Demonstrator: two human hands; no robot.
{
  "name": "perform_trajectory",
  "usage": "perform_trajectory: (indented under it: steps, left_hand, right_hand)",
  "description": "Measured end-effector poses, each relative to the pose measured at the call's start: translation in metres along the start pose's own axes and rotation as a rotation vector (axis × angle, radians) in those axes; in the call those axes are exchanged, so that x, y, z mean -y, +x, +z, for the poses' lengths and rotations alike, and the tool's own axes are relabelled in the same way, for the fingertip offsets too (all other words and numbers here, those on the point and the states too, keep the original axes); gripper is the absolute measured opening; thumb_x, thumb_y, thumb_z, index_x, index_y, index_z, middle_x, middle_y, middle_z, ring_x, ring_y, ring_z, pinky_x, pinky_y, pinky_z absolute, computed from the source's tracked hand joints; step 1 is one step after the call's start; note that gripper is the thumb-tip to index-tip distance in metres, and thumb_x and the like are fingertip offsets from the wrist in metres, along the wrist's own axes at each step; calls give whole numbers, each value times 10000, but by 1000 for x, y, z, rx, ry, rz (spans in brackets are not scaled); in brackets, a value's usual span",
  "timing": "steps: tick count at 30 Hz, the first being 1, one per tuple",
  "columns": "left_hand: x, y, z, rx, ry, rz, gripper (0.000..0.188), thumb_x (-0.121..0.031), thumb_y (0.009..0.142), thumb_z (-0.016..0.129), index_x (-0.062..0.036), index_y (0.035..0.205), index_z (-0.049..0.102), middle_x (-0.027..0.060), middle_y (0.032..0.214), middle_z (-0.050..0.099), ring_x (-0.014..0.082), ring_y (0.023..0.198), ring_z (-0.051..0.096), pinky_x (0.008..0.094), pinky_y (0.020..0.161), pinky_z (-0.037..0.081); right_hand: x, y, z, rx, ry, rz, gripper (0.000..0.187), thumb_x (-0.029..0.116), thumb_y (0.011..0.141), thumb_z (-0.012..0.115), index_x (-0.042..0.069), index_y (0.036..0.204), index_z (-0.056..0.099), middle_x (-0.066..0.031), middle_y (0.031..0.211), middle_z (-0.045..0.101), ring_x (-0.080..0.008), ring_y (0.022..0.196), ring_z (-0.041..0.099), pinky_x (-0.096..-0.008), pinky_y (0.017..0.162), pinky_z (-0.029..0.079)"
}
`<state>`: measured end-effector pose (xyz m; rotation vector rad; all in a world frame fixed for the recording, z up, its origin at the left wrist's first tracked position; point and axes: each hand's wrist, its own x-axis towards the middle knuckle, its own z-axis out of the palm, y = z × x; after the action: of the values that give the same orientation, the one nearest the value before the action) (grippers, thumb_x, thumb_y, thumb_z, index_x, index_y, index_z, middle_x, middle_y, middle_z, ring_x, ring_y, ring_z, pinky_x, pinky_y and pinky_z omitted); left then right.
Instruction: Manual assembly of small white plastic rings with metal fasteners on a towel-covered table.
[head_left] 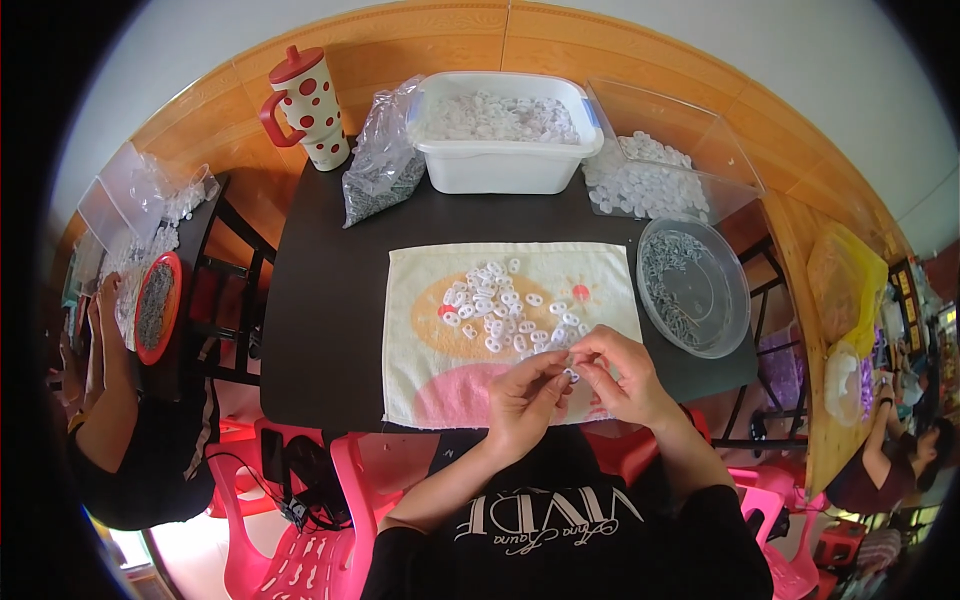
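Note:
My left hand and my right hand meet over the front right part of a cream towel printed in yellow and pink. A small white two-holed plastic piece is pinched in the fingertips of my left hand. The fingers of my right hand are pressed together right beside it; whatever they hold is too small to make out. Beyond my hands, a loose pile of the same white pieces is spread on the towel. To the right, a round clear dish holds small grey screw-like parts.
At the table's back stand a spotted tumbler, a clear bag of grey parts, a white tub of pale pieces and a clear bin with white discs. Pink chairs flank me. Other people sit at side tables, one by a red tray.

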<state>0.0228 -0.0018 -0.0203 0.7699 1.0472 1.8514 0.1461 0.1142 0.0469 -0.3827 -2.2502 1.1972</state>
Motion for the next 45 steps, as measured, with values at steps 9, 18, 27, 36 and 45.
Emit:
perform_trajectory:
  steps: [9,18,27,36,45]
  left_hand:
    - [2,-1,-4,29,-15,-9,281,73,931,607,15,1206,617,80,946,695,116,752,665,235,616,541]
    - [3,0,-2,12,40,44,270,54,931,620,5,1197,631,85,908,700,98,689,646,219,568,511]
    - [0,5,-2,-5,-8,-3,226,34,932,624,3,1151,668,86,883,713,89,709,643,207,603,511]
    - [-1,4,-4,22,-53,-23,213,43,924,629,8,1130,671,84,890,713,90,722,649,206,620,515]
    - [0,4,-6,25,-97,-69,197,48,921,634,12,1112,669,80,913,713,96,761,658,213,646,526]
  right_hand:
    - [-7,7,8,-53,-166,-232,249,-117,787,630,29,988,628,-100,793,617,-285,702,589,-370,653,461]
    - [-4,2,8,-62,-77,-126,216,-109,799,627,11,979,630,-109,799,626,-291,696,593,-378,665,472]
    - [-34,23,-15,-93,-481,39,136,-17,826,621,5,958,642,-148,871,594,-347,805,603,-416,694,493]
    - [-37,29,1,-28,-667,13,85,64,832,667,47,912,640,-123,873,561,-342,861,577,-436,720,474]
    - [-42,8,-11,-49,-979,-70,187,-2,717,616,-12,904,614,-163,880,568,-376,851,583,-457,705,482]
